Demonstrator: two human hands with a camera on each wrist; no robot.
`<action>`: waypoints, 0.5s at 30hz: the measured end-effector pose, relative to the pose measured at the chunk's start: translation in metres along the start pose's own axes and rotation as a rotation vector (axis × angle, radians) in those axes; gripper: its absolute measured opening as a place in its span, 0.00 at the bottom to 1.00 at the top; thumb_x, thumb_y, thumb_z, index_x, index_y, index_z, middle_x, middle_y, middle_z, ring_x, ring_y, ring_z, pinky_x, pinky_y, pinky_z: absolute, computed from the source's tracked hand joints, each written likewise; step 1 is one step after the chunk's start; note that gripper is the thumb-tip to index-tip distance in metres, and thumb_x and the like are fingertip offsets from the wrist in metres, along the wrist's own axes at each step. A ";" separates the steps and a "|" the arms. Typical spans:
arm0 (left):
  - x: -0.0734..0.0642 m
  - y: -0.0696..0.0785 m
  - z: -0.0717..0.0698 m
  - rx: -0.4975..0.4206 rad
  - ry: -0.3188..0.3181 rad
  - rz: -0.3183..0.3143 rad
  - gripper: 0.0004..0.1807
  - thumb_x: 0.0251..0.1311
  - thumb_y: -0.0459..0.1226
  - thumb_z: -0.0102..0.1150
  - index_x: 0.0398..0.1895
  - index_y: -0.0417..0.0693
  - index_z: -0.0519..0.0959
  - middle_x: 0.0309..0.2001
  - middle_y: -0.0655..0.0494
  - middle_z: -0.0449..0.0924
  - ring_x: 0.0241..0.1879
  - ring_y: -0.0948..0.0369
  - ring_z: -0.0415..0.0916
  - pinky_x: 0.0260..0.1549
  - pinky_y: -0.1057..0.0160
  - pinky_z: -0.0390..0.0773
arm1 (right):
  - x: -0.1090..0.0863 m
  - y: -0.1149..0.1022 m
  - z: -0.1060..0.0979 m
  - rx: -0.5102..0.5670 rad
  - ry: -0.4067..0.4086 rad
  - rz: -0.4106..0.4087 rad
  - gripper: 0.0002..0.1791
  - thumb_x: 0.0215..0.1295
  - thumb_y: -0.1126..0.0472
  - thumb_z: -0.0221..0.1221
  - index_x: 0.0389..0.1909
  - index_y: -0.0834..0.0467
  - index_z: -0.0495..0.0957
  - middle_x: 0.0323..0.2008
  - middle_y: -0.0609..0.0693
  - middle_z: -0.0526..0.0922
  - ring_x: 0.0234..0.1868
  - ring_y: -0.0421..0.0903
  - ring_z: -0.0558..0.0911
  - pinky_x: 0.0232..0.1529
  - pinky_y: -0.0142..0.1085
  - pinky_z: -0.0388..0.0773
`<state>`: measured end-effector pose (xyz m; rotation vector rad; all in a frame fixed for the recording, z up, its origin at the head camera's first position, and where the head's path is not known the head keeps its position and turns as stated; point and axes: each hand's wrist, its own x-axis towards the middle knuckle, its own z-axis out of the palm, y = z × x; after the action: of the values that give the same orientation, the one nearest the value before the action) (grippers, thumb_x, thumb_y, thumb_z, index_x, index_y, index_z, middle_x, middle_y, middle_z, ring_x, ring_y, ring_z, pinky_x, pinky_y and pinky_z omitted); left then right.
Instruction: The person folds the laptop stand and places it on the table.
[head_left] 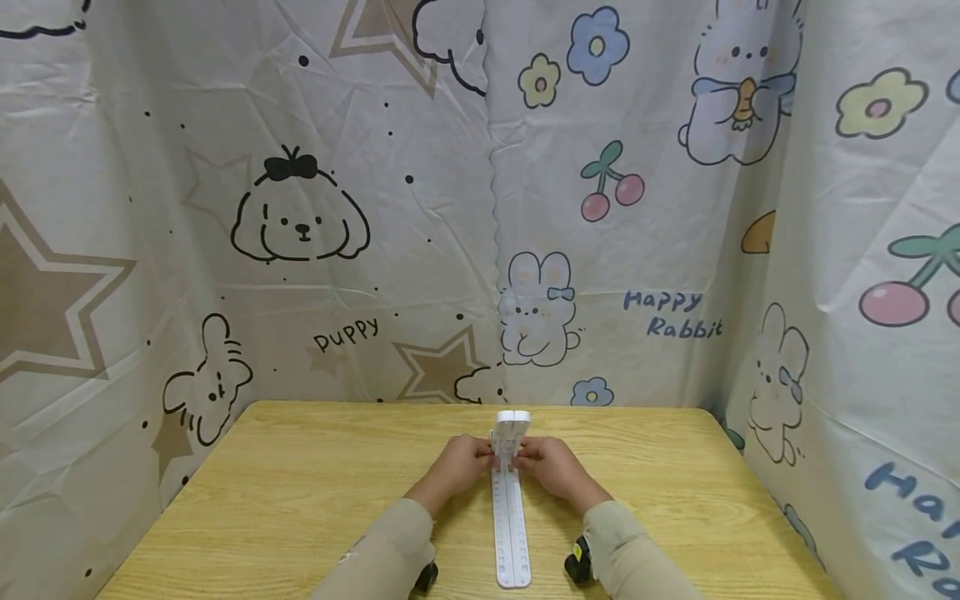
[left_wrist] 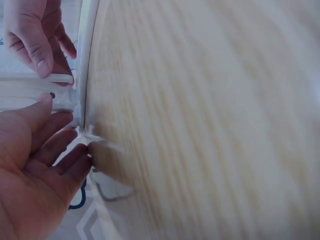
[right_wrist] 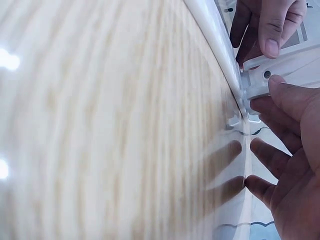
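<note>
A white plastic folding stand (head_left: 512, 525) lies lengthwise on the table, its long flat base lined with small notches and its raised part (head_left: 511, 429) standing up at the far end. From the left, my left hand (head_left: 463, 462) pinches the foot of the raised part between thumb and forefinger. My right hand (head_left: 557, 468) pinches the same foot from the right. A small dark screw (right_wrist: 267, 74) shows beside the right thumb in the right wrist view. In both wrist views, the other fingers spread low, their tips close to the tabletop.
The wood-grain table (head_left: 300, 500) runs back to a printed cloth (head_left: 420, 250) with cartoon animals, which also hangs at both sides. Black wrist devices (head_left: 577, 560) sit below the beige sleeves (head_left: 630, 542).
</note>
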<state>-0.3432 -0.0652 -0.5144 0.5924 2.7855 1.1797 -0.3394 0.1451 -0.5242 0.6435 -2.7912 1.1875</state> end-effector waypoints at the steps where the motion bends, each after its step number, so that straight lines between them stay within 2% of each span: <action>1: 0.000 0.001 0.000 0.002 -0.001 -0.005 0.08 0.68 0.36 0.65 0.38 0.40 0.90 0.57 0.47 0.85 0.54 0.55 0.82 0.46 0.58 0.84 | 0.000 0.000 0.000 0.000 0.000 -0.001 0.07 0.68 0.62 0.65 0.41 0.60 0.90 0.60 0.54 0.84 0.62 0.55 0.82 0.60 0.50 0.81; 4: 0.000 0.003 0.000 0.002 0.002 -0.009 0.08 0.68 0.36 0.64 0.40 0.40 0.90 0.55 0.46 0.86 0.46 0.59 0.81 0.40 0.61 0.82 | -0.001 0.000 -0.001 0.001 0.004 0.006 0.08 0.69 0.62 0.65 0.42 0.60 0.90 0.59 0.53 0.84 0.62 0.54 0.82 0.61 0.49 0.81; 7: -0.001 0.004 0.000 0.005 0.011 -0.013 0.09 0.68 0.37 0.65 0.41 0.41 0.90 0.54 0.47 0.87 0.43 0.62 0.79 0.38 0.65 0.80 | -0.001 0.000 -0.002 -0.002 0.011 0.017 0.10 0.71 0.60 0.64 0.47 0.58 0.89 0.58 0.52 0.85 0.62 0.53 0.82 0.60 0.48 0.81; 9: -0.001 0.004 0.000 -0.015 0.014 -0.021 0.09 0.69 0.37 0.64 0.42 0.41 0.90 0.51 0.50 0.88 0.38 0.63 0.78 0.32 0.67 0.78 | -0.002 -0.001 -0.002 -0.009 0.017 0.018 0.12 0.72 0.58 0.63 0.50 0.56 0.88 0.58 0.51 0.85 0.62 0.52 0.82 0.60 0.48 0.81; 11: -0.002 0.003 0.000 -0.048 0.014 -0.039 0.10 0.70 0.38 0.63 0.44 0.42 0.90 0.43 0.53 0.88 0.30 0.65 0.75 0.24 0.68 0.73 | -0.002 -0.002 -0.003 -0.011 0.022 0.025 0.13 0.73 0.56 0.62 0.52 0.54 0.88 0.57 0.50 0.86 0.61 0.50 0.82 0.60 0.47 0.81; 12: -0.002 0.002 -0.001 -0.062 0.013 -0.046 0.11 0.71 0.39 0.62 0.43 0.42 0.90 0.37 0.55 0.87 0.24 0.65 0.70 0.20 0.69 0.68 | -0.002 -0.003 -0.004 -0.008 0.026 0.033 0.13 0.73 0.55 0.62 0.52 0.54 0.88 0.57 0.50 0.86 0.60 0.50 0.83 0.58 0.47 0.82; 15: -0.001 0.000 -0.001 -0.089 0.022 -0.056 0.13 0.72 0.41 0.61 0.40 0.43 0.91 0.20 0.61 0.72 0.16 0.66 0.58 0.14 0.70 0.58 | -0.002 -0.006 -0.005 0.000 0.050 0.055 0.12 0.74 0.55 0.61 0.47 0.53 0.90 0.54 0.51 0.87 0.55 0.49 0.84 0.54 0.48 0.83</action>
<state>-0.3425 -0.0667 -0.5137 0.4937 2.7308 1.2984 -0.3360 0.1460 -0.5171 0.5327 -2.7841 1.1954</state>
